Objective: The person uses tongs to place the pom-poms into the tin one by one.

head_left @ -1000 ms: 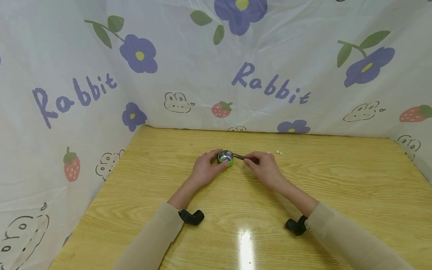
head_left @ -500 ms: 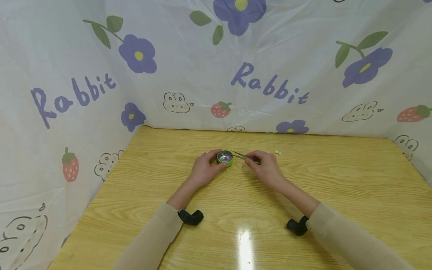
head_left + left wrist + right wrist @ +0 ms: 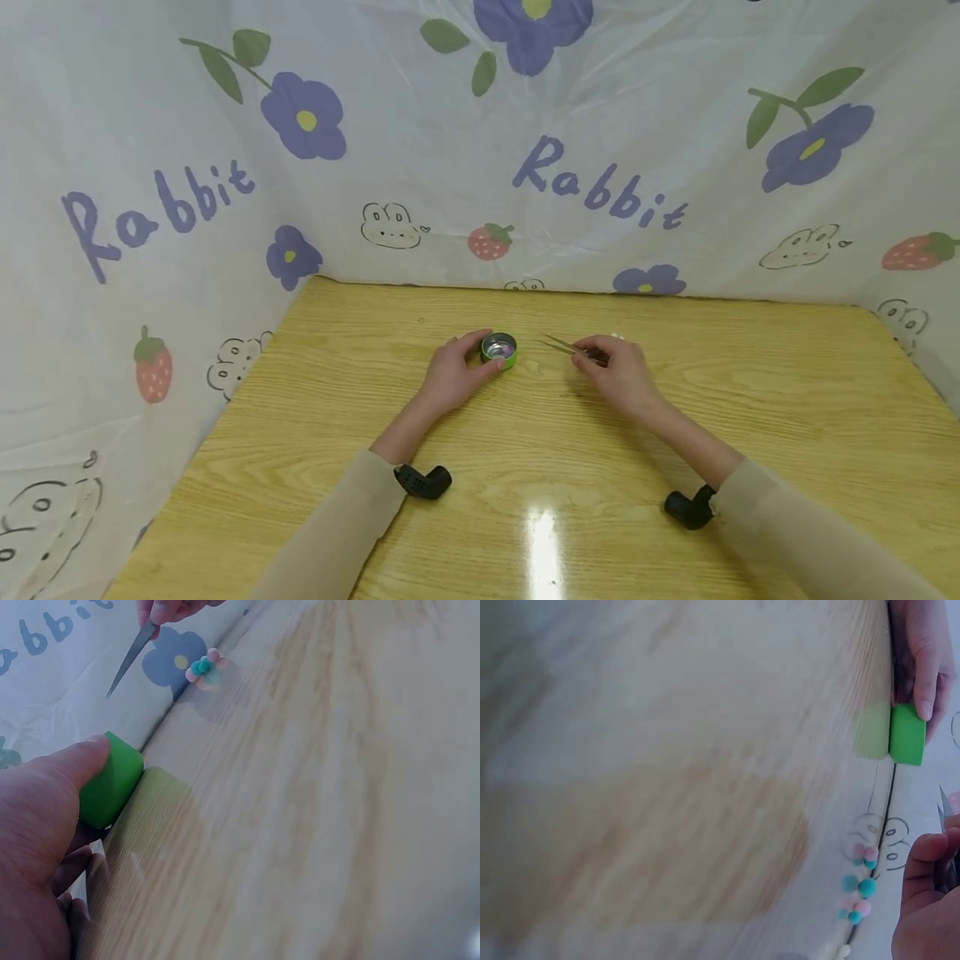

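Note:
My left hand holds a small round tin, its thumb and fingers around the sides. The tin is bright green outside and silvery inside, with its mouth facing up and a bit of purple showing in it. To the right of it, my right hand pinches a pair of metal tweezers. Their slim tips point left toward the tin, slightly apart, with nothing between them. In the left wrist view the green wall of the tin is under my left thumb.
Several small pink, teal and white pompoms lie on the table beyond my right hand, which mostly hides them in the head view. A patterned cloth hangs behind the wooden table.
A small purple pompom at the tweezer tips over the tin's rim is gone from the tips. My right hand has drawn the tweezers away to the right. My left hand and the tin stay put.

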Demonstrator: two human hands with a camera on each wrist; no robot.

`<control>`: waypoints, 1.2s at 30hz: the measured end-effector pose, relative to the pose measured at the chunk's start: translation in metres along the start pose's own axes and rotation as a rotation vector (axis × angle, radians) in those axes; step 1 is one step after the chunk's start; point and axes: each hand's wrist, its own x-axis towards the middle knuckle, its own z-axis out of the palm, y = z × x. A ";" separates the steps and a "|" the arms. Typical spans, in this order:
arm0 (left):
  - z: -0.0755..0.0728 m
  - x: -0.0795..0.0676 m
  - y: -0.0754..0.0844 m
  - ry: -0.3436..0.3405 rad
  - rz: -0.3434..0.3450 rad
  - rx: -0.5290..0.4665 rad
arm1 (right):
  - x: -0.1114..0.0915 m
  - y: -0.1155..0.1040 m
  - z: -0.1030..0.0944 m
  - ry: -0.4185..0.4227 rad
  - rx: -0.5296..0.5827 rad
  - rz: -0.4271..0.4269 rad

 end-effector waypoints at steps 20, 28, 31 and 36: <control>0.002 0.000 0.003 -0.006 -0.018 -0.007 | -0.023 0.028 -0.042 0.112 -0.075 0.103; 0.004 0.000 0.003 -0.010 -0.036 -0.017 | -0.028 0.037 -0.062 0.140 -0.128 0.158; 0.002 -0.001 0.002 -0.006 -0.047 -0.010 | -0.029 0.039 -0.066 0.132 -0.120 0.184; -0.001 -0.002 0.003 -0.012 -0.046 -0.008 | -0.032 0.041 -0.070 0.115 -0.110 0.218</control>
